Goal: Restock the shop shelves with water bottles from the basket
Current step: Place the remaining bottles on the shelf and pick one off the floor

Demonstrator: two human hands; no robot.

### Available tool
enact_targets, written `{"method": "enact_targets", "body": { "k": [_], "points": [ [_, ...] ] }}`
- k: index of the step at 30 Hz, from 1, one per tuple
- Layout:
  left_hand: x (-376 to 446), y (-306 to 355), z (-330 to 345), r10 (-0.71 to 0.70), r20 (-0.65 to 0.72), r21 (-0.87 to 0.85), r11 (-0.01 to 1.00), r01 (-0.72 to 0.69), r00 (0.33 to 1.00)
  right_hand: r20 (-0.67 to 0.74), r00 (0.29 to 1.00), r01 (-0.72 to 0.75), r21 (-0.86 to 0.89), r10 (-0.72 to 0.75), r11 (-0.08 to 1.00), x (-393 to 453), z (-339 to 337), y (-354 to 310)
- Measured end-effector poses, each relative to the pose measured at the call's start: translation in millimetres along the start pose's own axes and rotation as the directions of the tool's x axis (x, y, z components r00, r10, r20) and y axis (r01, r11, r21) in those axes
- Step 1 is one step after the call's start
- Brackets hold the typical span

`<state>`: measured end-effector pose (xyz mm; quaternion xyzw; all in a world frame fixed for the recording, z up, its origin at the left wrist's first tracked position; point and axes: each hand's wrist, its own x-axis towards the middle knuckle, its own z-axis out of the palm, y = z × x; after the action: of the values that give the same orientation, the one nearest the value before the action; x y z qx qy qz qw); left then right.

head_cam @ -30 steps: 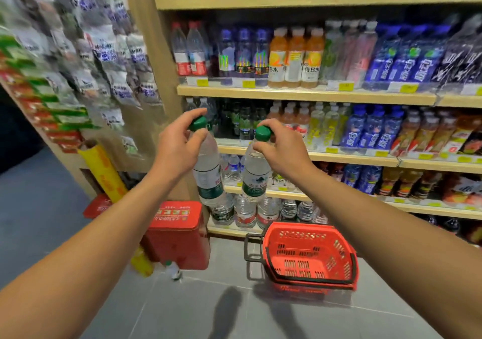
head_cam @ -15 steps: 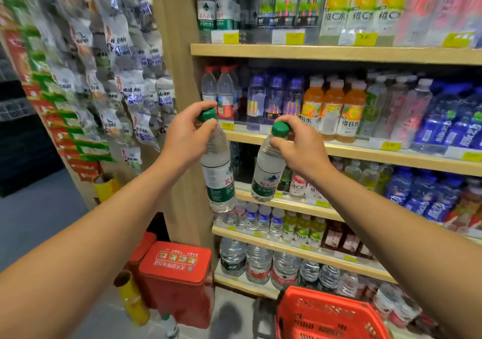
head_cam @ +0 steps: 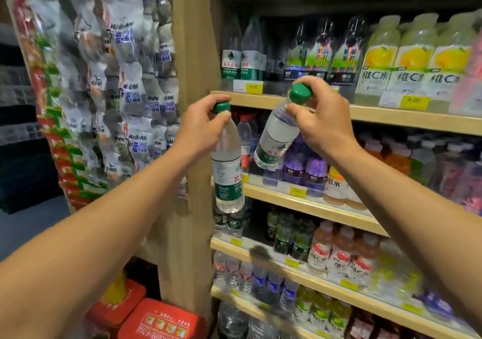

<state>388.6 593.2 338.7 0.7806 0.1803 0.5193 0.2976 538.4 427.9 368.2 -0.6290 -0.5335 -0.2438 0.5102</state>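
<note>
— Hanging near upright from the left hand [head_cam: 200, 127], cap up: left water bottle [head_cam: 228, 166], fingers curled round its green cap, in front of the shelf post [head_cam: 193, 52].
— And right?
— Tilted, right water bottle [head_cam: 276, 138], cap up-right, base down-left, pinched at the neck by right hand [head_cam: 320, 119], before the shelves [head_cam: 391, 117]. Both clear, green-labelled.

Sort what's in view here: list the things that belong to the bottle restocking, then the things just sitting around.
Job:
left hand gripping a green-capped water bottle
right hand gripping a tilted water bottle
matching water on the upper shelf

Just there:
hanging snack packets
yellow drinks
red boxes
</note>
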Motion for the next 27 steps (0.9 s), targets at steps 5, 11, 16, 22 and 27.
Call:
{"method": "enact_targets", "body": {
  "k": [5,11,16,22,27],
  "points": [
    [53,-13,0,0.075,0.005,-0.016,0.997,-0.075,0.997,-0.157,0.976,0.146,-0.032,-0.149,0.989,39,20,-5],
    [113,-23,-2,0.091,0.014,-0.191,0.978,-0.087,0.996,-0.261,0.909,0.298,-0.136,-0.324,0.945,86,48,-7],
    [148,-31,1,0.118,0.033,-0.236,0.966,-0.107,0.992,-0.256,0.846,0.386,-0.309,-0.467,0.869,108,74,7],
    [178,-39,4,0.121,-0.005,-0.312,0.943,-0.117,0.993,-0.187,0.874,0.354,-0.385,-0.448,0.852,135,92,20],
    [193,-39,9,0.114,0.000,-0.322,0.940,-0.108,0.993,-0.215,0.941,0.202,-0.263,-0.261,0.943,168,94,33]
  ]
}}
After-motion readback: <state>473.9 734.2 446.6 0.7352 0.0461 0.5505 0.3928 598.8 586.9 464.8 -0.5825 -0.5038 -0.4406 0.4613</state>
